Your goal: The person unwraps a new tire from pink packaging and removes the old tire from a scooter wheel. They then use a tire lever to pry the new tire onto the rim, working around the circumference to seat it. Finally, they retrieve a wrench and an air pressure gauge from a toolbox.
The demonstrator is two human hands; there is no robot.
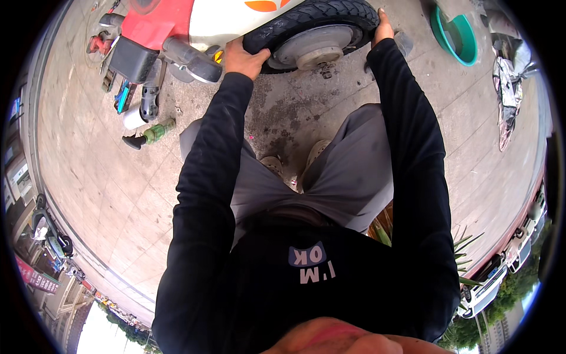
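A wheel (312,42) with a black treaded tyre and a grey metal hub stands at the top centre, beside a red and white scooter body (206,20). My left hand (243,60) grips the tyre's left side, its thumb lying along the sidewall. On the opposite side, my right hand (383,28) is pressed round the tyre, fingers pointing up and partly hidden. An axle end with a nut (325,72) sticks out below the hub. Whether the wheel is fixed to the scooter cannot be made out.
To the left lie a green bottle (156,132) with a dark top, a white roll (134,117), a black box (134,59) and a red tool (99,45). A teal basin (471,50) and crumpled sheeting (508,88) are on the right. Dark stains mark the paving.
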